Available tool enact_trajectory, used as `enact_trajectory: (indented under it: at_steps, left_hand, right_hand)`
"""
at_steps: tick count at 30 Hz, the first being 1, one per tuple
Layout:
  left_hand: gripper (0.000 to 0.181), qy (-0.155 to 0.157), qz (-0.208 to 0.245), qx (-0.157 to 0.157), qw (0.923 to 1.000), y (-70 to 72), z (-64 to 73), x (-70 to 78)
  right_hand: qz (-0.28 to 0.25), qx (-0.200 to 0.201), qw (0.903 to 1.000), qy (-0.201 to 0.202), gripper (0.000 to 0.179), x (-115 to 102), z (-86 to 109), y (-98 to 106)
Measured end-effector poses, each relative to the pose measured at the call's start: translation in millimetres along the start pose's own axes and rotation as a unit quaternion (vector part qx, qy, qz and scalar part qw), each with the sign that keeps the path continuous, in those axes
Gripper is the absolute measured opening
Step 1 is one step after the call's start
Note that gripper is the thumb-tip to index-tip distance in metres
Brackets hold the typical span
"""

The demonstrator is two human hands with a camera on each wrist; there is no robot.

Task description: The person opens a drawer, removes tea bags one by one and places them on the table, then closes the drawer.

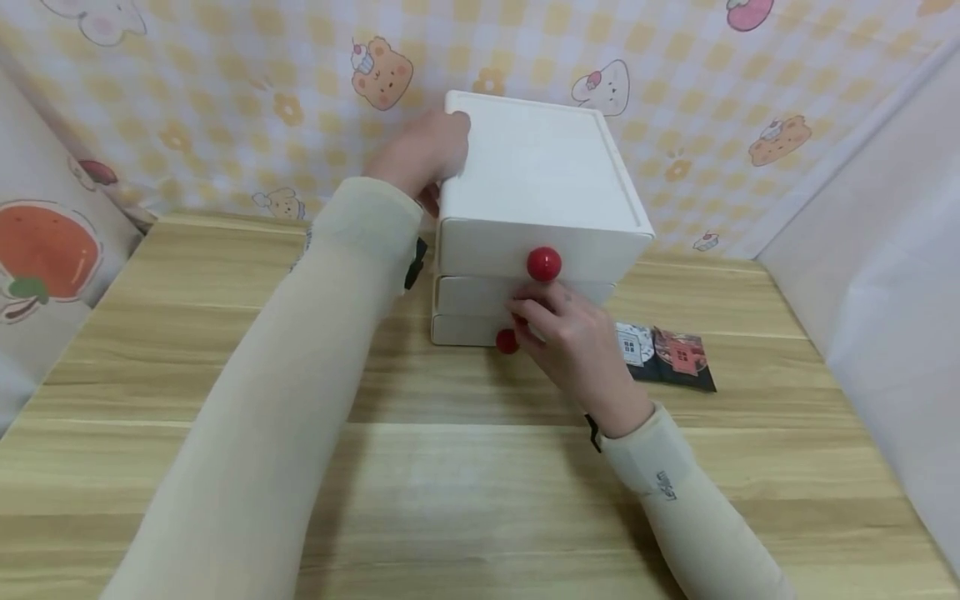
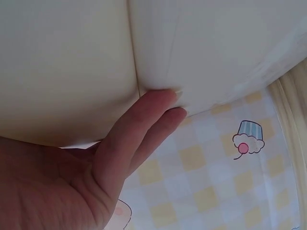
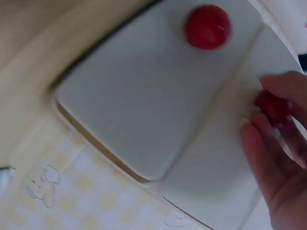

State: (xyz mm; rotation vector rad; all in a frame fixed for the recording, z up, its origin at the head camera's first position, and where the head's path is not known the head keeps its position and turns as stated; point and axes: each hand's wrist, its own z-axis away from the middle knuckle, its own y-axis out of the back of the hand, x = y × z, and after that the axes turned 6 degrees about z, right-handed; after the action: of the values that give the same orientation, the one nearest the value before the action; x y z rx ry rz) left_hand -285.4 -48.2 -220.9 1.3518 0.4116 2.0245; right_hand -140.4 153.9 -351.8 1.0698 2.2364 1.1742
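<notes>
A white cabinet [image 1: 540, 167] with three stacked drawers stands on the wooden table, each drawer front bearing a round red knob. My right hand [image 1: 573, 342] pinches the middle drawer's knob [image 3: 274, 108] between thumb and fingers. Just above that hand is the top drawer's knob [image 1: 544, 264], and below its fingers the bottom drawer's knob [image 1: 507, 341] shows. My left hand [image 1: 431, 154] is at the cabinet's upper left edge. In the left wrist view its extended fingers [image 2: 139, 120] rest against the white side wall, across a seam.
Flat dark packets [image 1: 678, 358] with a white and a red label lie on the table [image 1: 465, 500], right of the cabinet. A yellow checked cloth [image 1: 300, 75] with cartoon bears hangs behind, and pale cloth walls [image 1: 892, 250] close in both sides.
</notes>
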Motion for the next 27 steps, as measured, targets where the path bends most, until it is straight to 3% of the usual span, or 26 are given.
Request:
enact_trajectory:
  at_steps: [5, 9, 14, 19, 27]
  left_hand:
    - [0.063, -0.002, 0.002, 0.004, 1.0, 0.6, 0.0, -2.0]
    - [0.064, -0.001, 0.0, 0.008, 1.0, 0.4, 0.8, -1.3]
    - [0.062, 0.004, 0.004, 0.005, 1.0, -0.7, 1.1, 0.7]
    - [0.062, 0.005, 0.014, 0.005, 0.9999, -2.0, 0.2, 0.3]
    - [0.063, 0.004, 0.015, 0.012, 0.9998, -2.4, 1.0, -2.5]
  right_hand:
    - [0.024, -0.028, 0.9993, 0.004, 0.029, -3, -1.7, 9]
    - [0.048, -0.024, 0.9986, 0.002, 0.024, -9, -1.5, 18]
    - [0.074, -0.039, 0.9962, 0.025, 0.019, -21, 0.3, 24]
    - [0.119, -0.101, 0.9872, 0.032, 0.019, -33, 5.1, 17]
    - [0.17, -0.151, 0.9736, -0.018, 0.014, -40, 11.4, -1]
